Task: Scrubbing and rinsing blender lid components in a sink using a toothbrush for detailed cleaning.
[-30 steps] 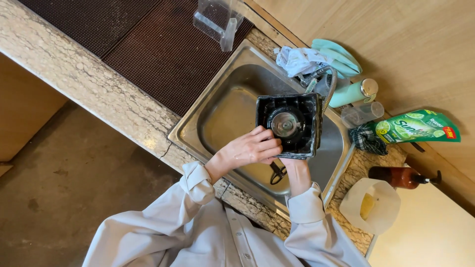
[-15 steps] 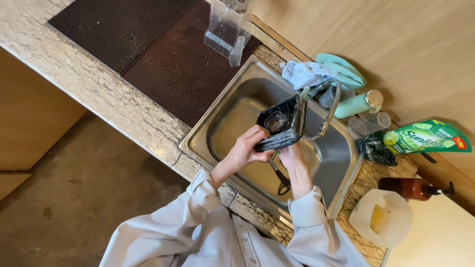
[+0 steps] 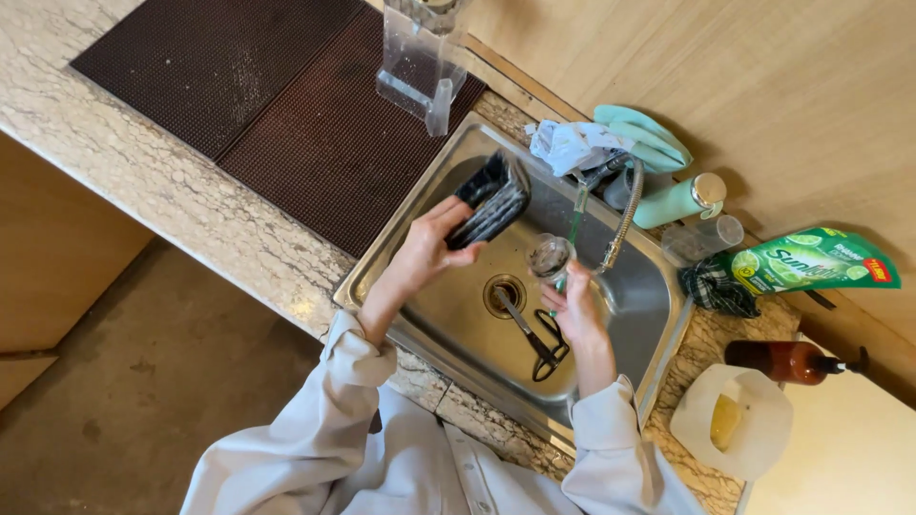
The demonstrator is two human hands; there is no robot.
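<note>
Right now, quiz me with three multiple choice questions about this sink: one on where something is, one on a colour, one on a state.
1. Where do the scissors lie?
A. on the brown mat
B. in the sink basin by the drain
C. on the floor

2. What colour is the rubber glove behind the sink?
A. pale green
B. red
C. black

3. What is the left hand doing?
A. hanging empty
B. gripping a dark square object
C. resting on the counter

Answers: B, the scissors rest on the basin floor next to the drain; A, the glove is pale green; B, the left hand's fingers wrap the dark square object over the basin.
</note>
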